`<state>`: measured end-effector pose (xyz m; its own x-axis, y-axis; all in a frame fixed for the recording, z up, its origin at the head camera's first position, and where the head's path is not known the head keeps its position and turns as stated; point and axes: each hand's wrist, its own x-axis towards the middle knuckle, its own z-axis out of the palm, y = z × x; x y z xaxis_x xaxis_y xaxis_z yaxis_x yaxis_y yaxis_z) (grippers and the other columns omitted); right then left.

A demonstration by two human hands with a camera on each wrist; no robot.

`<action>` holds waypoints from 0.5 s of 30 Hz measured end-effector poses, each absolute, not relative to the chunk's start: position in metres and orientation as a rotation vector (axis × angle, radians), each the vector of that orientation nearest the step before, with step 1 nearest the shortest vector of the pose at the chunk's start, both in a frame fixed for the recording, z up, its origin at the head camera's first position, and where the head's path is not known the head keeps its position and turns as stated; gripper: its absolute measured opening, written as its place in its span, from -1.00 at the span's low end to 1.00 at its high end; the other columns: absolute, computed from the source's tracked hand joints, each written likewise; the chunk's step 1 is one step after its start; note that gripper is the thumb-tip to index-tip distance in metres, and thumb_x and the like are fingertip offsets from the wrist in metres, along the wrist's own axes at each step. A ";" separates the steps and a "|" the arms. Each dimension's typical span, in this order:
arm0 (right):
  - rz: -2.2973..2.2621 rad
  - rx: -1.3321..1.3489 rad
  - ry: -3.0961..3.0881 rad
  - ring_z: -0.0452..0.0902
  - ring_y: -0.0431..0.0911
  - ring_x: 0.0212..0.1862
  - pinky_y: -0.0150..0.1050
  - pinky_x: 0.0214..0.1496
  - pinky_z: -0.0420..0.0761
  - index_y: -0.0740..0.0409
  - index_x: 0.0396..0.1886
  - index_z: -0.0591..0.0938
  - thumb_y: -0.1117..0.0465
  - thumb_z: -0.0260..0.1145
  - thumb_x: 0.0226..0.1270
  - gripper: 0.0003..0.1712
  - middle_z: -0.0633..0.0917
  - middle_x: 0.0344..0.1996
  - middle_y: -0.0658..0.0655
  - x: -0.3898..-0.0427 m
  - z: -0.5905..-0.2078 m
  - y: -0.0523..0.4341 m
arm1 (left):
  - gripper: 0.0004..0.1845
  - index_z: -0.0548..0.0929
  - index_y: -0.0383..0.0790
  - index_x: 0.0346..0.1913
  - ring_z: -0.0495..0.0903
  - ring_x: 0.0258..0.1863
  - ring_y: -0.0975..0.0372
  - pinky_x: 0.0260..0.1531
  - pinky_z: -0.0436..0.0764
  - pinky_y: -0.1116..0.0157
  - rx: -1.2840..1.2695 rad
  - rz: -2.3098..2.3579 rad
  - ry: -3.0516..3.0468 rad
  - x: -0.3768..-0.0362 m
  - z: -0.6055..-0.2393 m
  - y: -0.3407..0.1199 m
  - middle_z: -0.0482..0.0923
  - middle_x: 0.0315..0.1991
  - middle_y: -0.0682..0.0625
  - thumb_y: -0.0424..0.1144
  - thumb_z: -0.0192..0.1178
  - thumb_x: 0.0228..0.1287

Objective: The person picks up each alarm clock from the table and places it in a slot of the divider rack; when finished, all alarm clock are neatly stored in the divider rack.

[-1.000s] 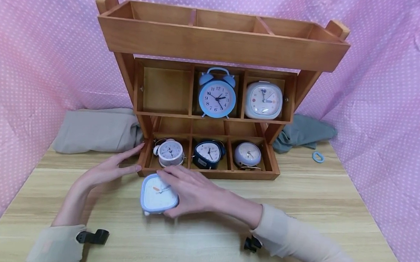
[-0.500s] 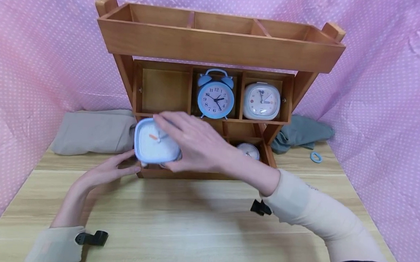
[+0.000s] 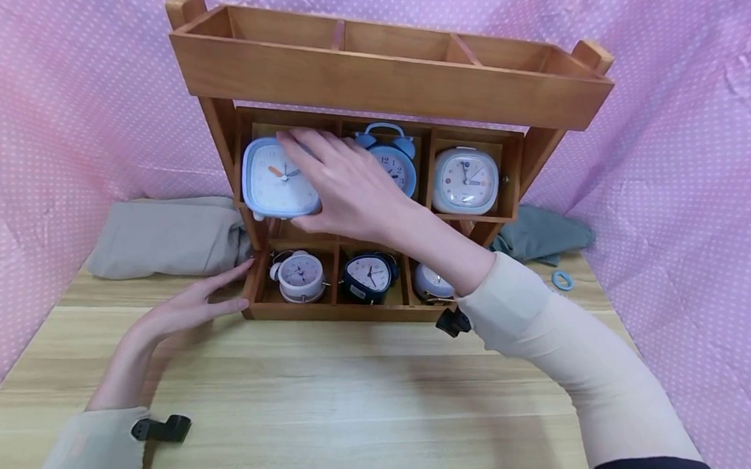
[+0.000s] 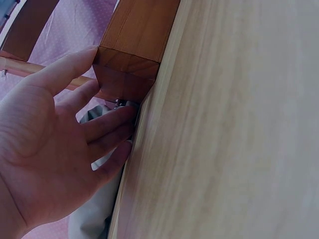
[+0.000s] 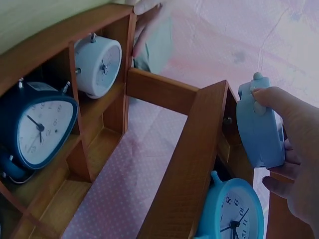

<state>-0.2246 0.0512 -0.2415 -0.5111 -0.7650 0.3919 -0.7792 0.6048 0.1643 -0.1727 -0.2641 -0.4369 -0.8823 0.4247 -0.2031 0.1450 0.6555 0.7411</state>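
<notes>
My right hand (image 3: pixel 346 182) grips a squarish light-blue alarm clock (image 3: pixel 277 180) by its right side, in front of the left compartment of the wooden rack's middle tier. In the right wrist view the same clock (image 5: pixel 260 124) shows its underside and small feet, thumb on one edge. My left hand (image 3: pixel 193 306) touches the lower left corner of the wooden rack (image 3: pixel 385 84) with its fingers extended. The left wrist view shows that hand (image 4: pixel 55 144) with thumb and fingertips against the rack's wooden corner (image 4: pixel 130 55). Beside the held clock, a blue twin-bell clock (image 3: pixel 397 165) is partly hidden by my right hand.
A pale rounded clock (image 3: pixel 466 181) fills the middle tier's right compartment. The bottom tier holds a white clock (image 3: pixel 300 276), a dark-blue clock (image 3: pixel 369 273) and a lavender clock (image 3: pixel 433 281). Grey cloth (image 3: pixel 168 240), green cloth (image 3: pixel 543 234) and a blue ring (image 3: pixel 563 280) lie beside the rack.
My right hand has lifted the light-blue alarm clock from low before the bottom tier up to the middle tier's left compartment. The left hand has stayed at the rack's corner.
</notes>
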 end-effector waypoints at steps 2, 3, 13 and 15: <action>0.020 1.217 -2.420 0.39 0.09 0.49 -0.02 0.48 0.52 0.17 0.60 0.27 -0.30 0.38 0.26 0.08 0.40 0.52 0.21 -0.229 -0.240 0.048 | -0.19 -0.01 0.21 0.67 -0.04 0.62 -0.32 0.40 0.15 -0.47 0.456 1.089 2.513 -0.172 -0.436 -0.264 -0.04 0.68 -0.24 0.08 0.14 0.52; 0.006 1.210 -2.425 0.38 0.09 0.50 -0.03 0.48 0.51 0.17 0.60 0.26 -0.30 0.37 0.26 0.08 0.39 0.53 0.21 -0.231 -0.239 0.047 | -0.19 -0.01 0.21 0.67 -0.04 0.62 -0.32 0.39 0.15 -0.47 0.455 1.091 2.514 -0.171 -0.436 -0.264 -0.03 0.68 -0.24 0.08 0.15 0.52; -0.102 1.141 -2.480 0.35 0.05 0.52 -0.04 0.42 0.56 0.16 0.61 0.23 -0.26 0.40 0.26 0.08 0.35 0.54 0.18 -0.244 -0.238 0.036 | -0.19 -0.02 0.30 0.66 -0.07 0.62 -0.33 0.41 0.06 -0.50 0.423 1.094 2.520 -0.172 -0.440 -0.264 -0.06 0.68 -0.24 0.12 0.14 0.52; -0.118 1.128 -2.492 0.37 0.05 0.50 -0.05 0.40 0.58 0.15 0.60 0.25 -0.24 0.42 0.24 0.07 0.36 0.53 0.18 -0.246 -0.239 0.035 | -0.20 -0.02 0.32 0.66 -0.08 0.63 -0.32 0.42 0.04 -0.50 0.417 1.096 2.520 -0.172 -0.440 -0.264 -0.07 0.68 -0.23 0.13 0.14 0.52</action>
<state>-0.2459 0.0348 -0.2386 -0.5938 -0.7368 0.3232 -0.7031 0.6705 0.2367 -0.1720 -0.2643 -0.4398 -0.8916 0.4029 -0.2066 0.1236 0.6556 0.7449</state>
